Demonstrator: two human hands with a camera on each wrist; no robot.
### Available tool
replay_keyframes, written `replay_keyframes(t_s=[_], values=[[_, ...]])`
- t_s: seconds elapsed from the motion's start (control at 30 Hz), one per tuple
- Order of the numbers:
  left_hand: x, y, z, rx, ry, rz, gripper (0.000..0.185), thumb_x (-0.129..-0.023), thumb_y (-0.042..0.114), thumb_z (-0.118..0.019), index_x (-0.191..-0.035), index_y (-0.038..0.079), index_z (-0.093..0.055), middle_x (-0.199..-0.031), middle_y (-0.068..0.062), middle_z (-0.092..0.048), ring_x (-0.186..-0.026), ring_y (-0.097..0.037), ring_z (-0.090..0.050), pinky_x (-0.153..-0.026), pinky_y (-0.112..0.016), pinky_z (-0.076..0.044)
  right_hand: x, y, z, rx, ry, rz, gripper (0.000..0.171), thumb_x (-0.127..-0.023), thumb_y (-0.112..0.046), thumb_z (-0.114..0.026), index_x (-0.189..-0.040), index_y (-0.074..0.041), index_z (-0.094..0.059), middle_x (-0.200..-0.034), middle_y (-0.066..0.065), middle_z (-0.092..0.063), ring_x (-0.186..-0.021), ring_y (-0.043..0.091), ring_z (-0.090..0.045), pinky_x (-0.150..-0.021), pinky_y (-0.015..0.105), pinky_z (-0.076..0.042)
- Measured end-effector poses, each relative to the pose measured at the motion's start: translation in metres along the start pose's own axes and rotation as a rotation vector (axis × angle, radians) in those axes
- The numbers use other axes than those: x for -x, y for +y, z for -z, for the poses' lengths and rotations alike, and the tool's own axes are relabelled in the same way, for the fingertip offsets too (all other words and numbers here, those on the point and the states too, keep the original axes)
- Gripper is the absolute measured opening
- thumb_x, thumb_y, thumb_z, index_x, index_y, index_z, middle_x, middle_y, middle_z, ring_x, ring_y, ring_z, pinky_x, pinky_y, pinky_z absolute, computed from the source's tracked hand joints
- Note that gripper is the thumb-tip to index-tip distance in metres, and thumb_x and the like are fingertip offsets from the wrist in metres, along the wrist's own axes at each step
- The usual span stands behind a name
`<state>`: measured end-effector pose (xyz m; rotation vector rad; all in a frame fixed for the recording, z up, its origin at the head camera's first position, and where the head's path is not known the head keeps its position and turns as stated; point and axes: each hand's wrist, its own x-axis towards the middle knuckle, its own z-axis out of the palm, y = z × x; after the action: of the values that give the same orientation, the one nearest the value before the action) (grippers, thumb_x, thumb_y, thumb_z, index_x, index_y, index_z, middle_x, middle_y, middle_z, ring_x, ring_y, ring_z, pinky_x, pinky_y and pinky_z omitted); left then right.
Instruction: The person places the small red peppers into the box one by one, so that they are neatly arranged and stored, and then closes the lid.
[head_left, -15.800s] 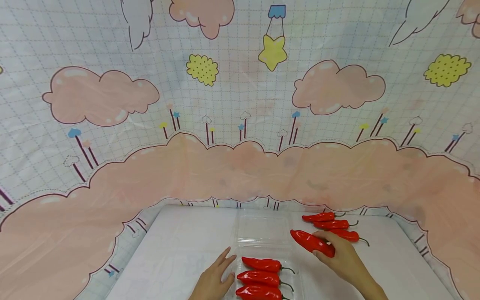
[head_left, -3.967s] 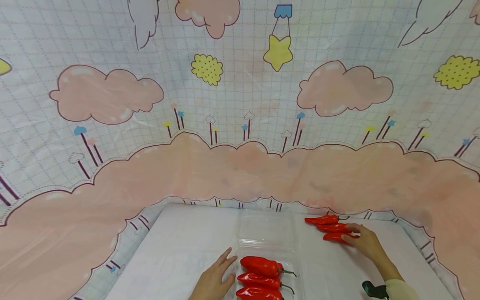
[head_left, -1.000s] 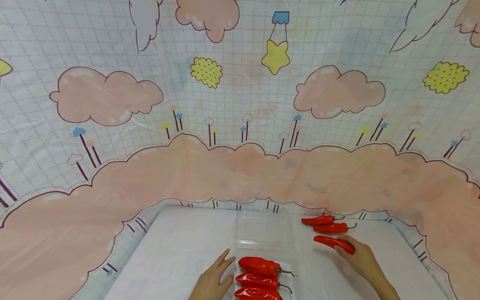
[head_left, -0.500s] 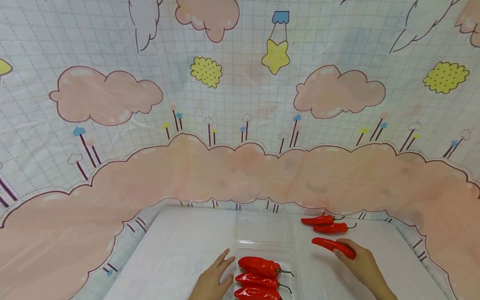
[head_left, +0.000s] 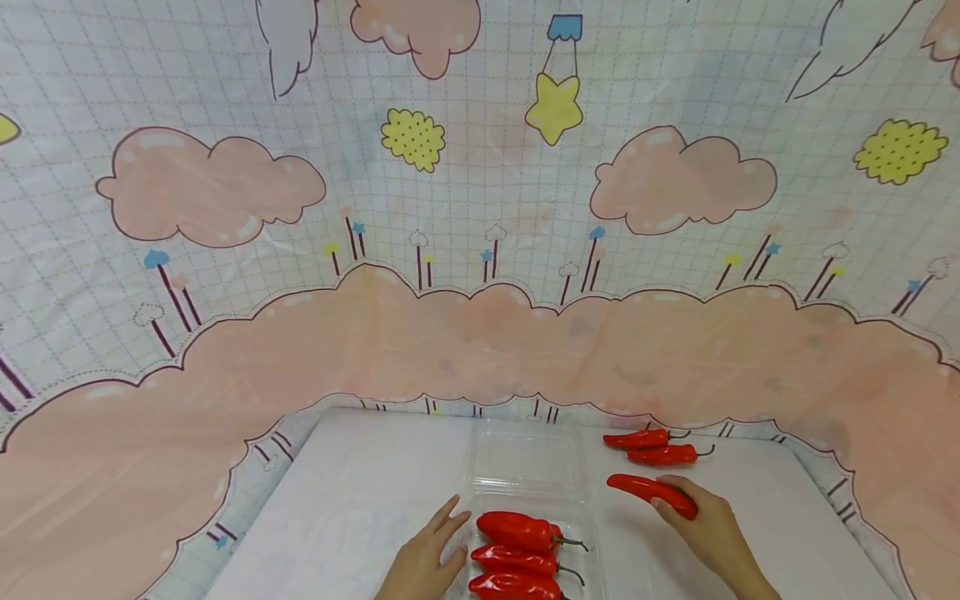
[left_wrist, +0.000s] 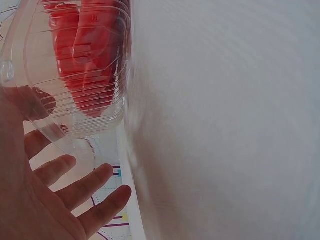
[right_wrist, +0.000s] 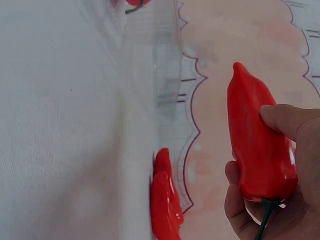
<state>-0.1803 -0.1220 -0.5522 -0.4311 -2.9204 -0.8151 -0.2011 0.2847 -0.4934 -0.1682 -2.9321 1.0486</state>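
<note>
Head view: right hand [head_left: 705, 529], lower right of the frame, curled round the stem end of a red chili pepper [head_left: 651, 493], pointed tip aimed left toward the clear plastic clamshell box [head_left: 525, 467] at bottom centre. Looks raised just off the white table [head_left: 360, 492]. Three more peppers [head_left: 517, 554] already lying side by side in the near half of the box, lid half open behind them. Two spare peppers [head_left: 652, 447] resting just beyond the held one, close to the cloud-print backdrop [head_left: 480, 250]. Left hand [head_left: 423, 562] flat at the box's left edge, fingers straight and spread, gripping nothing.

Left wrist view: same left hand [left_wrist: 45, 200] at lower left, fingers relaxed and extended; whether the palm touches the box wall [left_wrist: 75, 100] unclear. Red peppers blurred through the ribbed plastic at upper left.

Right wrist view: right hand [right_wrist: 272, 185] at right edge, thumb across the pepper's [right_wrist: 257, 145] broad shoulder, fingers wrapped under near the green stem. Glossy, hard-looking skin, probably a light, stiff plastic replica, likely slick. Thick end the best place to take hold, as here; thin stem too flimsy to carry it. Two spare peppers [right_wrist: 165, 202] at bottom centre.
</note>
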Motion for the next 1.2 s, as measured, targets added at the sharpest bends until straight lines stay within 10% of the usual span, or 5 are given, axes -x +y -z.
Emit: replay_keyframes(t_s=[1.2], values=[[-0.001,0.003,0.001,-0.006,-0.009,0.019,0.044,-0.088,0.033,-0.056,-0.131,0.026,-0.053,-0.148,0.003,-0.039,-0.11,-0.018,-0.062,-0.082,-0.042,-0.056,0.019,-0.038,-0.032,-0.11,0.008,0.042,0.047,-0.077,-0.04,-0.072,-0.12,-0.023,-0.061,-0.109,0.001,-0.066,-0.087,0.014,-0.053,-0.066,0.016,-0.047]])
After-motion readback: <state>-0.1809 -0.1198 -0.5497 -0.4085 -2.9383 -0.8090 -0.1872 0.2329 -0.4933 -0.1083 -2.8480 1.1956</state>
